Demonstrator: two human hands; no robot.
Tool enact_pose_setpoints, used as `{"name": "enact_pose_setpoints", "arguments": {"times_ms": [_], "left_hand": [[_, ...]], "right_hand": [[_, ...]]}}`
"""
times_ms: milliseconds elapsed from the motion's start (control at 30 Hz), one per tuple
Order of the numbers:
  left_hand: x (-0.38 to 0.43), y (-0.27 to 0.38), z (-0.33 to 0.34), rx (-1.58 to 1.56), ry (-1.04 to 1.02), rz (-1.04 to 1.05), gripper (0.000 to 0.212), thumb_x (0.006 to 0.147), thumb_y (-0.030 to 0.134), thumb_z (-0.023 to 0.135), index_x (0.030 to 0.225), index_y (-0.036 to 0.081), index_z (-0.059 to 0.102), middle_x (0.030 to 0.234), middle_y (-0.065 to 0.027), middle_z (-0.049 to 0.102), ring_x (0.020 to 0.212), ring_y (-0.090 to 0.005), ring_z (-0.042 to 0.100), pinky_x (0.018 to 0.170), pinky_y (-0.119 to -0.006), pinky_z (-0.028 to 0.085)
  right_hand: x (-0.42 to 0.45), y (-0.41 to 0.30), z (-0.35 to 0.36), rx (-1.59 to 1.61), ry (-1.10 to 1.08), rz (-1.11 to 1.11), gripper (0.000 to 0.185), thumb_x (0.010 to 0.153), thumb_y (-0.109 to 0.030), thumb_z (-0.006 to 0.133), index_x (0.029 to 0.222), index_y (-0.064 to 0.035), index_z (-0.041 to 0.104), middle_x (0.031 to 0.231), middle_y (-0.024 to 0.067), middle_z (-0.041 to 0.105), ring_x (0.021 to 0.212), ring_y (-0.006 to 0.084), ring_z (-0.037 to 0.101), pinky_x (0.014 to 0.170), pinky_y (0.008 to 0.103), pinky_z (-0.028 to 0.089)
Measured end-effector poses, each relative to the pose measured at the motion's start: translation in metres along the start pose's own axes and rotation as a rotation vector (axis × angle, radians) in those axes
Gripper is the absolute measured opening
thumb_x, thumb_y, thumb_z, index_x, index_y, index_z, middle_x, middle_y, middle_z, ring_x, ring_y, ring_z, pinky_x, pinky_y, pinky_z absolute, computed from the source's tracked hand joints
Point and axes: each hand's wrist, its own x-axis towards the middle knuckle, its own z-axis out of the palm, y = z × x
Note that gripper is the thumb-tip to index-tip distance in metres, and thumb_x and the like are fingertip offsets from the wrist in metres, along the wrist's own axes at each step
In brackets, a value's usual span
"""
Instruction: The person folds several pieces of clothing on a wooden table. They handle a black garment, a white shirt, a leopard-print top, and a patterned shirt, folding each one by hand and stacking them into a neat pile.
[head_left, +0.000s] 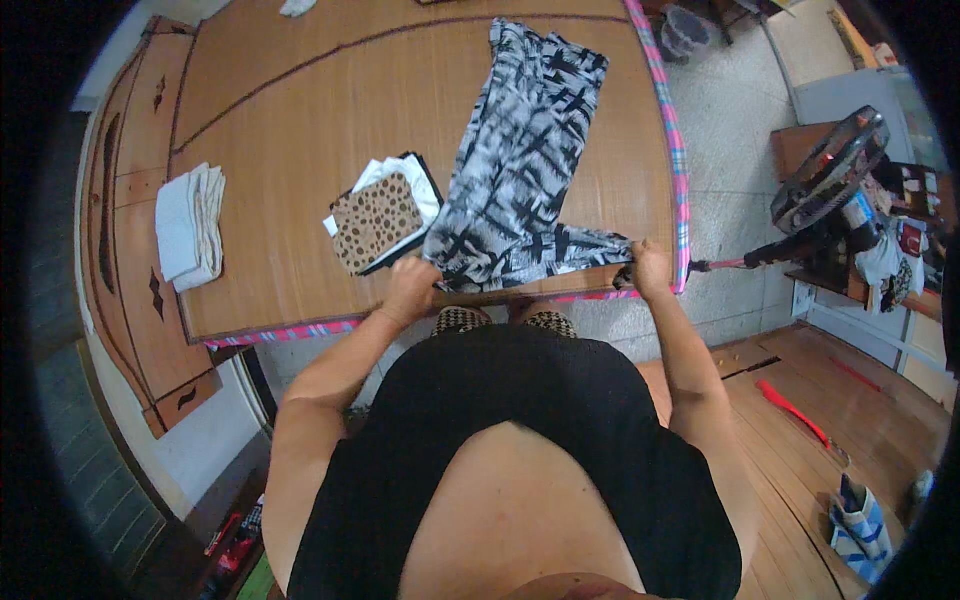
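A black, white and grey patterned garment (525, 142) lies spread over a bed with a woven mat (285, 180). My left hand (415, 283) grips its near left corner. My right hand (650, 266) grips the end of a narrow part stretched to the right, near the bed's corner. Just left of the garment is a small pile of folded cloths, with a brown spotted cloth (379, 223) on top and a white cloth (427, 195) under it. Farther left lies a stack of folded whitish cloths (191, 229).
A wooden headboard (142, 187) borders the bed on the left. Right of the bed stands a black fan (829, 172), before a cluttered table. A plastic basket (684, 34) is on the floor at the upper right. A red strip-like object (791, 409) lies on the wooden floor at lower right.
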Motion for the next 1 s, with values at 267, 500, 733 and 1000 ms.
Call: {"name": "enact_pose_setpoints", "arguments": {"times_ms": [267,500,733,1000], "left_hand": [[-0.079,-0.015,0.122,-0.049,-0.361,-0.21,0.013,0.07,0.007,0.06,0.081,0.012,0.06,0.083,-0.0079,0.056,0.089,-0.0292,0.051,0.078,-0.042,0.039],[-0.111,-0.028,0.147,-0.141,-0.418,-0.349,0.015,0.07,0.005,0.057,0.084,0.01,0.059,0.085,-0.0092,0.058,0.089,-0.0316,0.052,0.078,-0.044,0.039],[-0.107,-0.018,0.174,-0.237,-0.489,-0.384,0.013,0.069,0.003,0.055,0.081,0.008,0.056,0.084,-0.0116,0.057,0.087,-0.0334,0.052,0.075,-0.046,0.039],[-0.127,0.021,0.161,-0.255,-0.483,-0.34,0.013,0.065,0.009,0.06,0.078,0.011,0.058,0.083,-0.0074,0.053,0.084,-0.0294,0.05,0.072,-0.042,0.04]], "right_hand": [[-0.038,-0.023,0.125,0.092,-0.375,0.2,0.018,0.075,-0.011,0.06,0.092,-0.0073,0.063,0.101,0.0183,0.058,0.092,0.0373,0.06,0.077,0.0453,0.05],[0.024,-0.016,0.119,0.19,-0.402,0.147,0.023,0.075,-0.007,0.052,0.096,-0.0039,0.06,0.088,0.0234,0.063,0.087,0.0402,0.06,0.074,0.0469,0.048],[0.137,0.037,0.217,0.023,-0.7,-0.258,0.028,0.075,-0.022,0.06,0.096,-0.0025,0.061,0.093,0.0205,0.064,0.085,0.0371,0.062,0.074,0.0435,0.049],[0.393,-0.066,0.159,0.292,0.189,0.196,0.052,0.078,-0.039,0.065,0.11,0.0,0.054,0.103,0.0248,0.061,0.094,0.0391,0.059,0.082,0.0435,0.047]]}}
